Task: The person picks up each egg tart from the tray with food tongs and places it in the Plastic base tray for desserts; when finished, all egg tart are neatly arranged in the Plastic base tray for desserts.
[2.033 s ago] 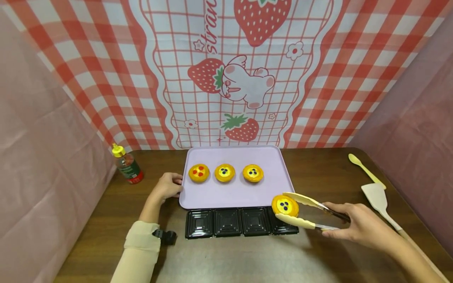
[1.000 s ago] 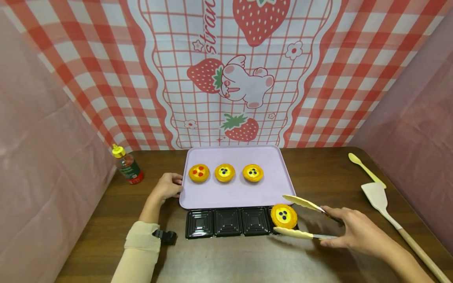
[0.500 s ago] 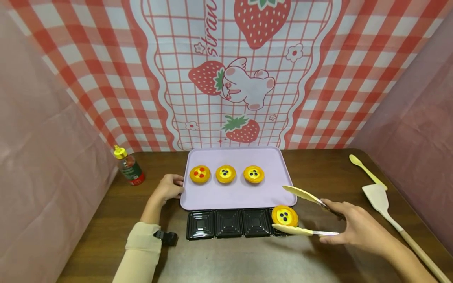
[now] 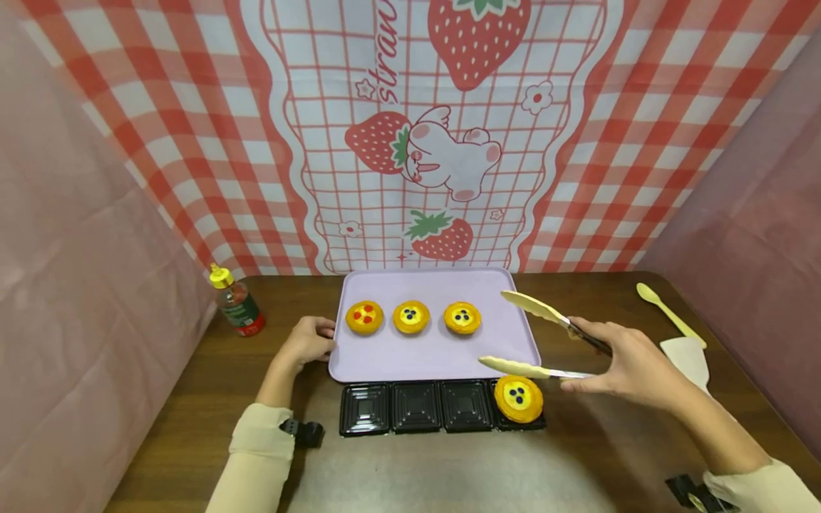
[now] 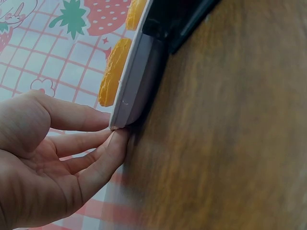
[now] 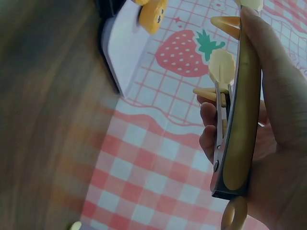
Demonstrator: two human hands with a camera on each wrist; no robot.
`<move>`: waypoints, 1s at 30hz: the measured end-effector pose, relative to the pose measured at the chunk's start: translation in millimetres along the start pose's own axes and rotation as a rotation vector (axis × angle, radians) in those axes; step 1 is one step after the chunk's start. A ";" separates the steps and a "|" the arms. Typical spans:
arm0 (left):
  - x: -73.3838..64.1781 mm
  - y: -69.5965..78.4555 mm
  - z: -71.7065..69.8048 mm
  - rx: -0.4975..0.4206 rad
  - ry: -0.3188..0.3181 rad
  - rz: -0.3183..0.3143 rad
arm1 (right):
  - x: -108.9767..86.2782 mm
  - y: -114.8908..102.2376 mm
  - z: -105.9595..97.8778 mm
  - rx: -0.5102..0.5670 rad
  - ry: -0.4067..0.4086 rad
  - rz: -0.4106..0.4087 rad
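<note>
A lilac tray (image 4: 398,360) bears a tart with red topping (image 4: 364,317) and two tarts with dark-blue dots, one of them the middle tart (image 4: 411,317). My left hand (image 4: 309,340) pinches the tray's left rim between thumb and fingertips; the left wrist view shows this pinch (image 5: 72,139) closely. In front lies a black plastic container (image 4: 415,407) with square compartments. A blue-dotted tart (image 4: 518,399) sits in its rightmost compartment. My right hand (image 4: 631,363) grips a pair of tongs (image 4: 513,367), whose arms are spread with nothing between them, over the tray's right side.
A squeeze bottle (image 4: 237,306) with a yellow cap stands at the left. On the right lie a pale yellow spoon (image 4: 670,317) and a white spatula (image 4: 688,360), its handle partly hidden by the right arm. A checked cloth (image 4: 590,142) hangs behind the table.
The tart first held in the tongs came down into the rightmost compartment and was let go. The tongs opened, then lifted away toward the tray. The left hand stayed at the rim.
</note>
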State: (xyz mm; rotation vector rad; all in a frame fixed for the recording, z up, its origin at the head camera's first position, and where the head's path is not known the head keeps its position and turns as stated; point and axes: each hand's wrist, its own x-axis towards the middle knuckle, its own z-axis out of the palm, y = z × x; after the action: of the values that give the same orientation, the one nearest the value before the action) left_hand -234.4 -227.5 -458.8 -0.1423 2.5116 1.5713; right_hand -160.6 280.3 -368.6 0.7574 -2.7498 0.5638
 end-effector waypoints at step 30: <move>0.6 -1.5 -0.3 -0.021 -0.010 -0.012 | 73.8 20.6 75.2 0.115 -0.183 0.161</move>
State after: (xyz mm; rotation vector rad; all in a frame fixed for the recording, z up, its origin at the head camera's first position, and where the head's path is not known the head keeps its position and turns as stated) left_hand -234.7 -228.4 -460.2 -0.1512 2.4828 1.5907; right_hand -242.4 232.3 -418.8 0.6445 -2.9884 0.7238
